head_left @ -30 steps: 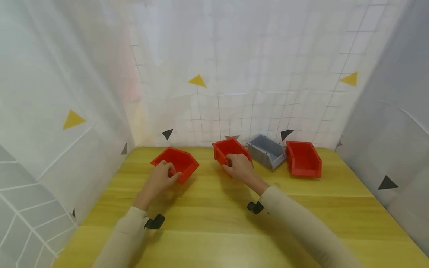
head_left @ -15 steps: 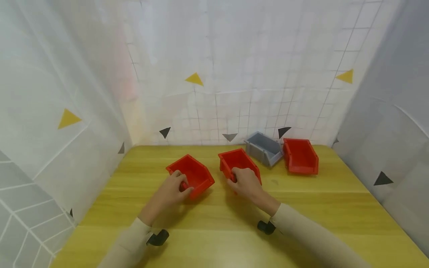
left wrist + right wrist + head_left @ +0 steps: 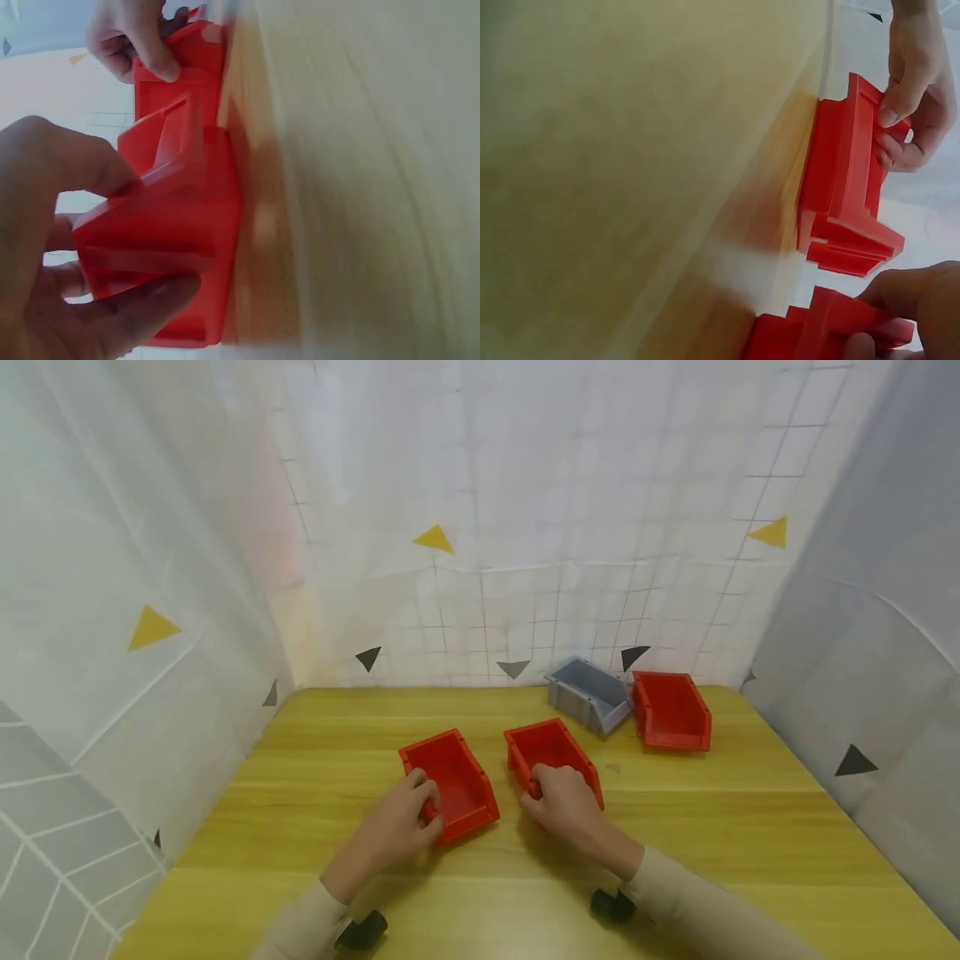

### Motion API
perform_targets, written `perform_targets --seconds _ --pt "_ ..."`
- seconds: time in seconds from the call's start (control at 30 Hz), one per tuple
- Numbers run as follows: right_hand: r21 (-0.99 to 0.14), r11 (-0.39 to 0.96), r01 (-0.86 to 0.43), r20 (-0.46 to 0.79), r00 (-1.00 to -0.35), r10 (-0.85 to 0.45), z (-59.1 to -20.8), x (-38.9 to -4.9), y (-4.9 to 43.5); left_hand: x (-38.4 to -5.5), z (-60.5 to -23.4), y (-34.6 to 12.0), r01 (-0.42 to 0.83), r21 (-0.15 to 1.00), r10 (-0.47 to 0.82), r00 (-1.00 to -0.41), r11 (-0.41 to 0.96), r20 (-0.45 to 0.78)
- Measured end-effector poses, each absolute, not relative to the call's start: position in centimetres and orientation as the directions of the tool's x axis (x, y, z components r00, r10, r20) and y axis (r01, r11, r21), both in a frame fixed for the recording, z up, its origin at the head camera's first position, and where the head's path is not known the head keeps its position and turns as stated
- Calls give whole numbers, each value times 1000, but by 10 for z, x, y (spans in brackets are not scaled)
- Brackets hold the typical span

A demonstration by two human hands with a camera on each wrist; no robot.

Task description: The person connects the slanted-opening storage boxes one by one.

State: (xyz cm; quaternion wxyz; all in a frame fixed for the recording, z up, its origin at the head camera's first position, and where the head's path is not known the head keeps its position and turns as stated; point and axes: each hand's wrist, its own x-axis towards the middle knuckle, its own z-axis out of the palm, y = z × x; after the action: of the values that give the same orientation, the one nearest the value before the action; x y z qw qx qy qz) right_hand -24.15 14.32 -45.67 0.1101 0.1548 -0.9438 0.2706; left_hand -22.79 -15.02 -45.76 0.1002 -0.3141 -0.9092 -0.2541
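Note:
Two red plastic storage bins stand side by side on the wooden table, with a narrow gap between them in the head view. My left hand (image 3: pixel 401 818) grips the near left wall of the left red bin (image 3: pixel 454 774); in the left wrist view its thumb lies outside the wall and other fingers reach over the rim. My right hand (image 3: pixel 567 806) pinches the left wall of the right red bin (image 3: pixel 546 743). Both bins look hollow, with nothing seen inside, though the hands cover part of each.
A grey bin (image 3: pixel 588 693) stands at the back, turned at an angle. Right beside it is another red bin (image 3: pixel 672 710). The wooden table (image 3: pixel 315 735) ends at a white sheet wall (image 3: pixel 480 602) behind, with further sheets on both sides.
Both hands have drawn their red bins nearer to me and rightward. The left bin has turned and moved closer to the right one. The grey bin and far red bin stay put.

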Motion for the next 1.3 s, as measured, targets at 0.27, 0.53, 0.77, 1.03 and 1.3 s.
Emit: perform_targets --seconds 0.27,0.53,0.77,1.03,1.3 --pt "-365 867 -341 325 -919 -224 -439 -235 150 -231 -443 -159 549 498 389 -833 671 394" --pt "-372 878 -302 465 -879 -106 -421 -255 181 -250 -445 -157 363 523 216 -922 771 321" --pt "-461 866 -192 245 -966 -84 -439 -278 204 -258 -466 -149 360 562 245 -931 745 271" --pt "-593 776 -214 115 -977 -181 -459 -297 221 -256 -467 -150 391 618 245 -918 682 310" --pt "-629 740 -238 148 -971 -186 -443 -289 219 -255 -470 -151 408 631 278 -913 660 299"
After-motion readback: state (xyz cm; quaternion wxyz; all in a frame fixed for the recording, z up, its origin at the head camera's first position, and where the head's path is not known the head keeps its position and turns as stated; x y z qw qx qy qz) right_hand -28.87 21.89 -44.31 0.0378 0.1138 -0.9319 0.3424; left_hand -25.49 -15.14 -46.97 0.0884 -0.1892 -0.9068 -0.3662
